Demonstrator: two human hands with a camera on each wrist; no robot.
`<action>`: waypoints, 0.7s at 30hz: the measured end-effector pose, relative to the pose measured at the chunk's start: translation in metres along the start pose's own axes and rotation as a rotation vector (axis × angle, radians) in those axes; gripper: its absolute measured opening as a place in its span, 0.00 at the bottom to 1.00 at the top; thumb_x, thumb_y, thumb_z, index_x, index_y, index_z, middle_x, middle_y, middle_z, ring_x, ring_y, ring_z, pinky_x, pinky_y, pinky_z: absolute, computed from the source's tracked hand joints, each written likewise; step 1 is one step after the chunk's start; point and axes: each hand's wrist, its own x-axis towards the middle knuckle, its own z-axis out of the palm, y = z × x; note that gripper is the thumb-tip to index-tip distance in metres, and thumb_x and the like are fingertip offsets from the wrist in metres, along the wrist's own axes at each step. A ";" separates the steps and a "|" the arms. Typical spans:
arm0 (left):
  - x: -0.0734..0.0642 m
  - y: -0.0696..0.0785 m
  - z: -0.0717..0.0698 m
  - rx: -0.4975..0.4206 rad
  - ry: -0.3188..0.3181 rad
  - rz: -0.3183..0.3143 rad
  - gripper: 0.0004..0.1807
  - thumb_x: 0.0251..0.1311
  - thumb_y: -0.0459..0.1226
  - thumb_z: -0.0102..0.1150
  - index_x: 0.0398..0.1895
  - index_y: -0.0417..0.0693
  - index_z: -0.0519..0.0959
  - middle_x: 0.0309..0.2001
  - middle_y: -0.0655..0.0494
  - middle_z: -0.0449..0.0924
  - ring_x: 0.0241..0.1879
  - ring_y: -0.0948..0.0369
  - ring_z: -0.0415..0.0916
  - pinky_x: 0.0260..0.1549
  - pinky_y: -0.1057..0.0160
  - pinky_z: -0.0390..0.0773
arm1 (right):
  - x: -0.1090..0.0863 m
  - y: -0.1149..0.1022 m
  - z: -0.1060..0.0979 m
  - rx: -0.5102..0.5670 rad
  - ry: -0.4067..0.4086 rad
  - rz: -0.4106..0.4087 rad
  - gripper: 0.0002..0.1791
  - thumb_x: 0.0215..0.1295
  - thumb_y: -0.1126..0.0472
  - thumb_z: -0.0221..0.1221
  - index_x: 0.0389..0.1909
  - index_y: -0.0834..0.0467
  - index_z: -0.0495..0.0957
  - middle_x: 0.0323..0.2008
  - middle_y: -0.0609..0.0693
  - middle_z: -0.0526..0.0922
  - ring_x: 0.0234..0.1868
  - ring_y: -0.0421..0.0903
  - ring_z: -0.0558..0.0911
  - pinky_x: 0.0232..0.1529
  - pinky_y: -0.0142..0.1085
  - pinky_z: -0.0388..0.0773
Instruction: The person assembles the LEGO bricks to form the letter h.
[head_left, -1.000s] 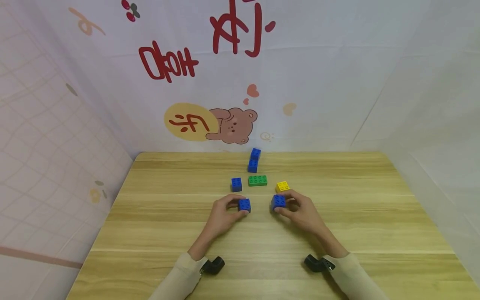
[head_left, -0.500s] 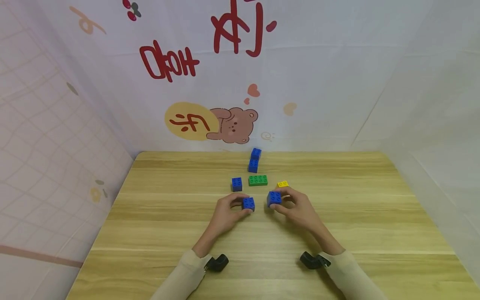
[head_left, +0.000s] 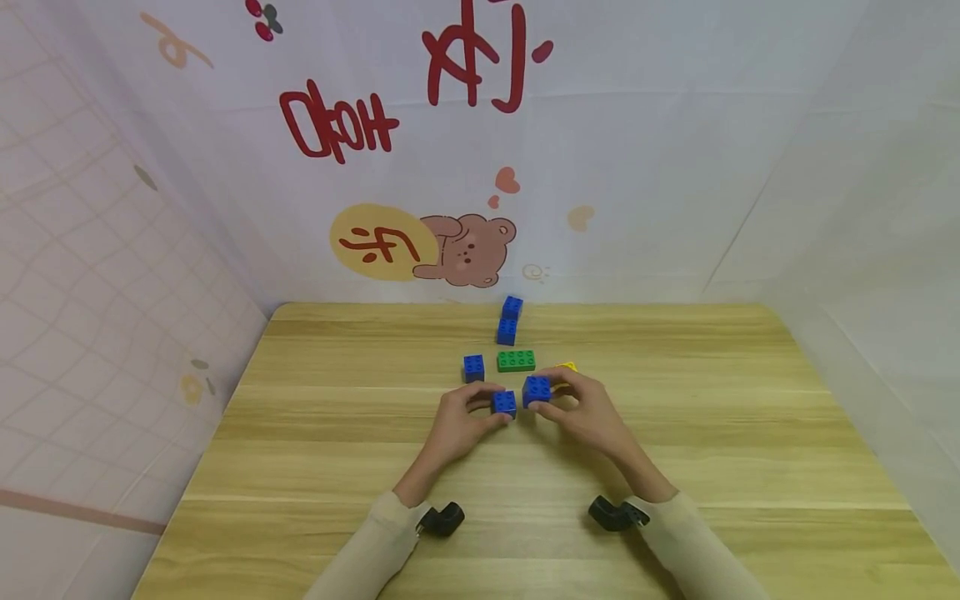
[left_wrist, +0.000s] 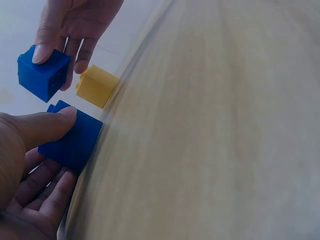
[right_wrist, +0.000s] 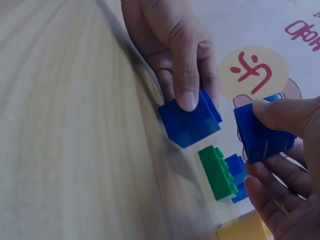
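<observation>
My left hand point(head_left: 459, 427) pinches a blue toy building brick point(head_left: 504, 405) between thumb and fingers, studs up, low over the table. Just to its right, my right hand point(head_left: 591, 412) grips a second blue toy building brick point(head_left: 536, 392). In the left wrist view the right hand's brick point(left_wrist: 45, 76) is raised above the left hand's brick point(left_wrist: 75, 142). From the right wrist view, a gap shows between the left brick point(right_wrist: 187, 125) and the right brick point(right_wrist: 265, 131). Beyond the right fingers, a yellow brick point(head_left: 570, 366) is mostly hidden in the head view.
Behind the hands lies a long green brick point(head_left: 516, 361), with a blue brick point(head_left: 473, 368) to its left. Two more blue bricks point(head_left: 507, 332) stand farther back near the table's rear edge. A printed white cloth point(head_left: 637, 167) rises behind the wooden table point(head_left: 337, 467).
Both hands have drawn together with their blue bricks, left hand rightward, right hand leftward and slightly away from the person. The right hand now covers more of the yellow brick.
</observation>
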 end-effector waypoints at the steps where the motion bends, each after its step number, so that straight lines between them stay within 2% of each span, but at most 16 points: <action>1: 0.001 0.001 0.000 0.003 -0.003 -0.005 0.22 0.57 0.37 0.76 0.55 0.48 0.83 0.56 0.46 0.84 0.57 0.50 0.84 0.57 0.59 0.84 | 0.001 -0.001 0.000 0.004 -0.001 -0.004 0.22 0.62 0.57 0.72 0.57 0.52 0.81 0.51 0.49 0.87 0.50 0.47 0.84 0.55 0.47 0.85; 11: 0.010 0.002 0.004 0.002 -0.017 -0.031 0.22 0.56 0.37 0.76 0.56 0.48 0.84 0.56 0.50 0.85 0.58 0.53 0.84 0.57 0.63 0.84 | 0.013 -0.008 0.009 0.021 -0.014 -0.037 0.20 0.62 0.60 0.72 0.54 0.53 0.82 0.52 0.49 0.87 0.52 0.50 0.84 0.54 0.52 0.85; 21: 0.013 0.004 0.006 -0.024 -0.017 -0.036 0.22 0.56 0.35 0.76 0.55 0.45 0.84 0.55 0.46 0.86 0.55 0.50 0.85 0.56 0.59 0.85 | 0.020 -0.010 0.017 0.004 -0.048 -0.005 0.20 0.64 0.61 0.71 0.56 0.52 0.81 0.54 0.48 0.86 0.50 0.48 0.84 0.55 0.46 0.85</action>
